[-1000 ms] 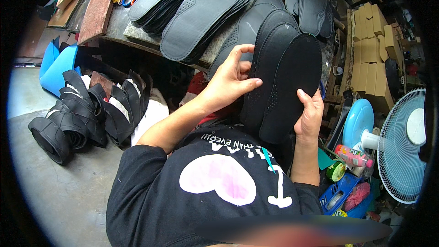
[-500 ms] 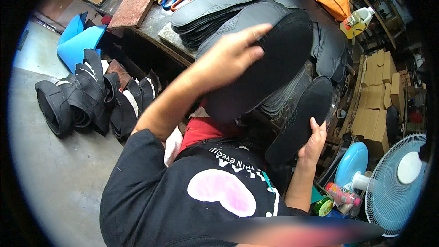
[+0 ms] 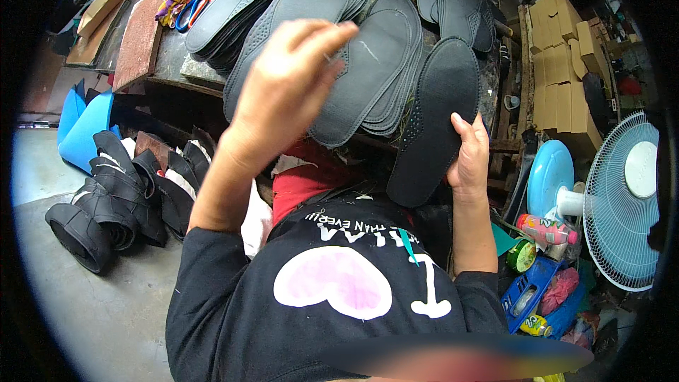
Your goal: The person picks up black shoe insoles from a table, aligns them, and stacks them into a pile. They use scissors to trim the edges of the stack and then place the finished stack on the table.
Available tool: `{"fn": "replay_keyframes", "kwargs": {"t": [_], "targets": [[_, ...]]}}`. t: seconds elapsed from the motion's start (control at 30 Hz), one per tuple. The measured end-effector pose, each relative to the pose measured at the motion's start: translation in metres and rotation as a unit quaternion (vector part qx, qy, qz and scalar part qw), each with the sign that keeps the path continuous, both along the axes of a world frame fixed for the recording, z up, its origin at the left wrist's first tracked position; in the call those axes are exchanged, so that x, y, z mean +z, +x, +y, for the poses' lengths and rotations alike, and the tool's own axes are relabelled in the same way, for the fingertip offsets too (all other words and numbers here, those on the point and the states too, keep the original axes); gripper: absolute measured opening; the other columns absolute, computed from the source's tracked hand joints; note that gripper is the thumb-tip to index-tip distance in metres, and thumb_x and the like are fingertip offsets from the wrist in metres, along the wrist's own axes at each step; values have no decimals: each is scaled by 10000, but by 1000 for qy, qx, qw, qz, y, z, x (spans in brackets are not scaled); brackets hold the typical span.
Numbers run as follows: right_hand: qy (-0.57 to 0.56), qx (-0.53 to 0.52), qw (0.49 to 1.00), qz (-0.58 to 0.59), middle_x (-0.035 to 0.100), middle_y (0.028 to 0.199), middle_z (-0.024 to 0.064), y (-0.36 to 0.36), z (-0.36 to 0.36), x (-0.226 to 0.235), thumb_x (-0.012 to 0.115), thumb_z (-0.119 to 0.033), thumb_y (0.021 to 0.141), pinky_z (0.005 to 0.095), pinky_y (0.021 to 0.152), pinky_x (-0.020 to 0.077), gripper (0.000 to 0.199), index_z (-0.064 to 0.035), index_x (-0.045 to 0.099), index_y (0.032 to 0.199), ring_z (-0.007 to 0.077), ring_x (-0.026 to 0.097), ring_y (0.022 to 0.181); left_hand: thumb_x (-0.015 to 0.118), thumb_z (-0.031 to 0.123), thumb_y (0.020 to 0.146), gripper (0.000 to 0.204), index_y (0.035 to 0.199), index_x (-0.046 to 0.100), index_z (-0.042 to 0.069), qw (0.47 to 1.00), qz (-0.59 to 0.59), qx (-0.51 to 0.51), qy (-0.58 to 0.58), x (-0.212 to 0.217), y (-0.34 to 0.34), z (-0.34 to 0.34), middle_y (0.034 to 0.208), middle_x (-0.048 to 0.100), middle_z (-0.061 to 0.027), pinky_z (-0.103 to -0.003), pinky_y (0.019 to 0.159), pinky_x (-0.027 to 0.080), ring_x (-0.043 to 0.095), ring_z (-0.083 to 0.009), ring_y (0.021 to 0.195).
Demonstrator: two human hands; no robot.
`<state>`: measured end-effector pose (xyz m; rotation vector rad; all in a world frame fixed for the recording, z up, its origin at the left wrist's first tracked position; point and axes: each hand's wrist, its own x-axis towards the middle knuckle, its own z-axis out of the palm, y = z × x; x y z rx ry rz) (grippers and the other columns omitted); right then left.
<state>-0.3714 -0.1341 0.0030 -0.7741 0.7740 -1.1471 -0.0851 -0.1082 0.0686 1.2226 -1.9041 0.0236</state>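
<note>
My right hand (image 3: 470, 155) grips a dark grey shoe insole (image 3: 440, 113) by its right edge, thumb on top. This insole stands tilted before the table, showing rows of small raised dots. My left hand (image 3: 293, 81) is in the air above the insole piles, blurred, with thumb and forefinger apart. I make out no insole in it; anything very small between its fingers is lost in the blur. Beneath it lies a fanned pile of insoles (image 3: 375, 74) with a pale thin streak on or above its top. Another insole pile (image 3: 304, 3) lies behind and to the left.
Blue and orange-handled scissors (image 3: 191, 13) and a reddish board (image 3: 141, 39) lie at the table's left. Rolled black material (image 3: 106, 212) sits on the floor. More insoles (image 3: 456, 0) are at the back. To my right stand cardboard boxes (image 3: 555, 64) and a fan (image 3: 626, 198).
The big black insole by my left hand is gone from in front of the piles, uncovering a pile. The view has turned. My right hand still holds its insole, now more upright.
</note>
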Motion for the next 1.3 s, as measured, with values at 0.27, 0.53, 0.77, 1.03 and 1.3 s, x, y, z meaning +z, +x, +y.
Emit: {"fn": "replay_keyframes", "kwargs": {"t": [0.27,0.53,0.77,1.03,1.3], "targets": [[14,-18,1000,13,605,1264,134,-2,-2,-1,491,-26,905,364,996,467,440,13,488,1342,228,602,1132,769,372,766,669,1305,546,45,978,-101,-63,171,-62,-40,-3,1403,458,-216,-517,1114,327,397,-397,1343],[2,-19,997,72,597,1273,135,-1,-8,6,456,-17,883,344,997,465,446,39,495,1324,227,603,1123,677,306,886,502,1303,562,51,990,-13,-9,142,-86,-52,-13,1393,482,-214,-495,1120,317,401,-389,1349],[-59,-33,996,64,635,1222,99,-10,-28,-1,529,8,915,313,965,485,345,14,550,1260,177,622,1082,658,87,880,272,1143,644,18,988,124,-41,83,-90,-40,-21,1241,597,-179,-442,1055,398,536,-361,1212],[-224,-150,957,105,647,1075,55,-27,-118,39,592,-25,921,290,825,536,225,-32,591,1145,147,634,935,702,99,821,326,1139,645,54,996,42,-7,82,-68,-45,6,1264,580,-172,-555,1099,329,485,-388,1277],[-272,-219,821,452,500,1332,151,-27,-240,53,662,-138,920,318,987,439,594,2,394,1431,207,520,1166,736,263,830,607,1338,494,34,979,-1,81,188,-76,-51,23,1473,323,-287,-555,1134,268,314,-467,1378]]}}
